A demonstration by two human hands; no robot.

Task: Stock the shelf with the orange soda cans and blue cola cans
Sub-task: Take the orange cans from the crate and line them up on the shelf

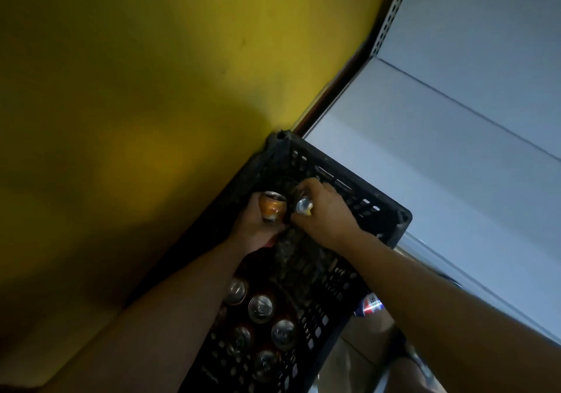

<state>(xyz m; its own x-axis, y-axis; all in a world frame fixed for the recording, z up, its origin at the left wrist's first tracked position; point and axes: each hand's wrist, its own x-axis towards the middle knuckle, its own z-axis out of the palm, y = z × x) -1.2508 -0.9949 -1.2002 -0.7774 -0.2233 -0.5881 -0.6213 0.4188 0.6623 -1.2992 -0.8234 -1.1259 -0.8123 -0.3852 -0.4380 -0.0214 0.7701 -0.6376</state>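
Black perforated plastic crate (346, 192), two cans held over its far end, against a yellow wall (151, 73).

Left hand (256, 228): fingers curled round a dented orange soda can (273, 208), tilted, top facing the camera. Right hand (326, 215): closed on a silver-topped can (304, 206) just beside the first; its body colour cannot be told. Upright silver-topped cans (261, 308) stand at the crate's near end. White metal shelf (455, 149) lies to the right of the crate. Blue cola can (369, 304) shows under the right forearm, beside the crate.
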